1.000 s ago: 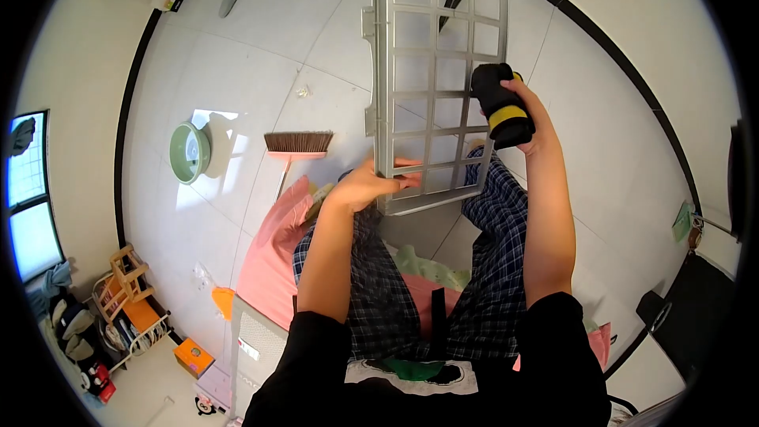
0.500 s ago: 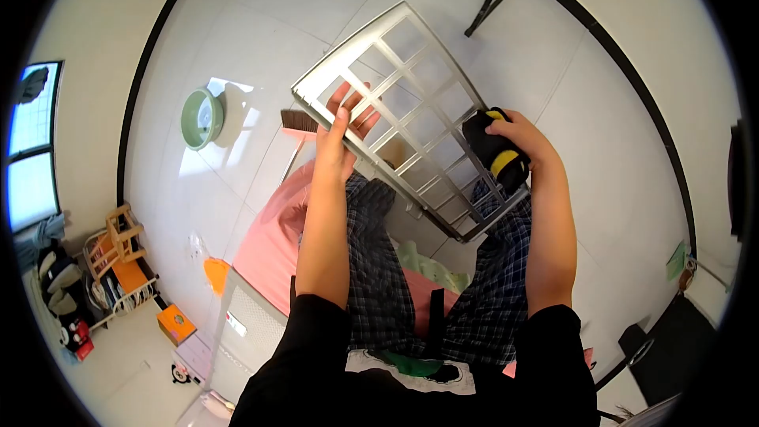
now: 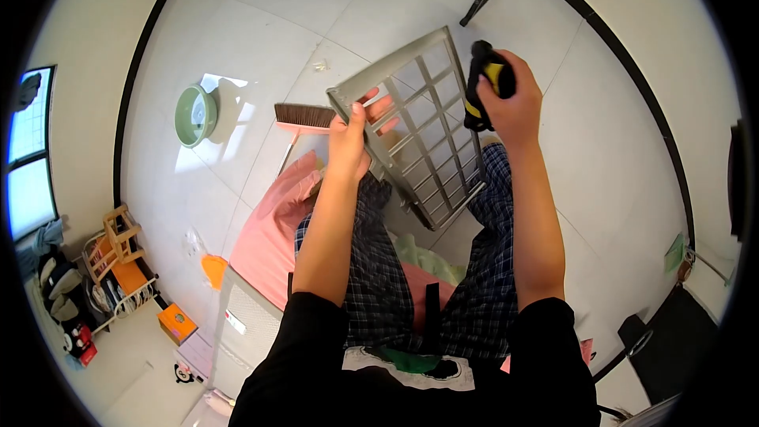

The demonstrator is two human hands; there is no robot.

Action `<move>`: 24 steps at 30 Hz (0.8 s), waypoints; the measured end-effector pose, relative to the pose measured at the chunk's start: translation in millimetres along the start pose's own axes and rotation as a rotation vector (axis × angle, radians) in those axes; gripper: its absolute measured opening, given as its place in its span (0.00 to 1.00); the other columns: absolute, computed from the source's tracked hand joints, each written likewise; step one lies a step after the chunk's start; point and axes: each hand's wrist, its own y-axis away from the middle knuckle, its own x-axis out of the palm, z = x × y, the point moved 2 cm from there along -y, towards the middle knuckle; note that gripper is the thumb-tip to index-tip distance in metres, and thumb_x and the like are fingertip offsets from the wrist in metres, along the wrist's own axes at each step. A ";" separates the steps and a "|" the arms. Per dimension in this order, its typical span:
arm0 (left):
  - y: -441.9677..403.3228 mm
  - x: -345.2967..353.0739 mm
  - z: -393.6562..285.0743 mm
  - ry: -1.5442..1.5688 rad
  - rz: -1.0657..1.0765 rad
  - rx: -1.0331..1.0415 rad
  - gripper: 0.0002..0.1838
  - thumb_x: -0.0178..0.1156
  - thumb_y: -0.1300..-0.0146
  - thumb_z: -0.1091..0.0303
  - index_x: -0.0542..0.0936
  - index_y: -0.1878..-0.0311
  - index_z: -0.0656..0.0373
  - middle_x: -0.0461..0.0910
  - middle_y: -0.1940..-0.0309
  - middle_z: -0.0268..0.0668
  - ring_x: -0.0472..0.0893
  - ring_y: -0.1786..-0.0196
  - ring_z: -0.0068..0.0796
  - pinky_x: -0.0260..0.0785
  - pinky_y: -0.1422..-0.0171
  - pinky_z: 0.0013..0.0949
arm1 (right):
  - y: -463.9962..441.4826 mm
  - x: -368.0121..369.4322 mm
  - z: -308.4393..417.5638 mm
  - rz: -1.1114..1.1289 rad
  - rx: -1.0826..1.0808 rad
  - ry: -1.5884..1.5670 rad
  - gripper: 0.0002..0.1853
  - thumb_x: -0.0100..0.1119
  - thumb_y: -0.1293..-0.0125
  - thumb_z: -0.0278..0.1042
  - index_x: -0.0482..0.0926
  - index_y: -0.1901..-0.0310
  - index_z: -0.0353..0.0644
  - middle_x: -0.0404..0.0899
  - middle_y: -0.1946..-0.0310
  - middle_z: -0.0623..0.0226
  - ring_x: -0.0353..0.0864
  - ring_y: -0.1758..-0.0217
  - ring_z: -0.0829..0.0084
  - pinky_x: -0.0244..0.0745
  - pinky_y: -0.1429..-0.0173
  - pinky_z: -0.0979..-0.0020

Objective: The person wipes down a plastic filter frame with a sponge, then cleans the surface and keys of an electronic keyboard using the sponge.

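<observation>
My left hand (image 3: 352, 138) grips the upper left edge of a grey lattice frame (image 3: 431, 140), thumb outside and fingers showing through its openings. The frame is tilted above my lap, with square openings across it and a raised rim. In my right hand (image 3: 512, 99) is a black and yellow handheld object (image 3: 477, 95), fingers wrapped round it. It is beside the frame's upper right side; whether it touches the frame I cannot tell. Its exact kind is not clear, as my hand covers part of it.
A broom (image 3: 304, 116) lies on the tiled floor beside my left arm. Farther left stands a green basin (image 3: 195, 116). Pink cloth (image 3: 265, 229) spreads beside my left leg, near an orange thing (image 3: 213, 270). Dark table legs (image 3: 484, 1) stand at the top.
The frame has turned and its top edge has shifted right and down. My right hand has risen with the black and yellow object, from the frame's lower right side to its upper right.
</observation>
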 end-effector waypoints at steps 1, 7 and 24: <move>0.8 4.2 2.8 -0.025 0.016 0.015 0.35 0.56 0.34 0.45 0.65 0.37 0.67 0.76 0.46 0.56 0.79 0.45 0.45 0.78 0.47 0.46 | -1.2 0.9 8.8 -0.008 -0.097 0.095 0.21 0.67 0.52 0.27 0.78 0.53 0.42 0.81 0.57 0.61 0.82 0.56 0.59 0.78 0.52 0.67; 6.2 12.2 8.0 -0.061 0.117 0.054 0.37 0.56 0.34 0.44 0.62 0.33 0.63 0.76 0.46 0.58 0.80 0.46 0.47 0.81 0.53 0.40 | 6.5 11.2 9.6 0.063 -0.121 0.339 0.23 0.72 0.57 0.28 0.78 0.55 0.47 0.80 0.54 0.71 0.81 0.56 0.65 0.78 0.55 0.67; 5.7 14.9 14.8 -0.372 0.288 0.108 0.34 0.56 0.31 0.69 0.52 0.26 0.60 0.78 0.46 0.45 0.78 0.42 0.37 0.82 0.57 0.35 | 29.8 32.9 48.2 0.305 -0.208 -0.071 0.19 0.72 0.58 0.30 0.80 0.60 0.47 0.82 0.59 0.70 0.81 0.59 0.62 0.77 0.54 0.66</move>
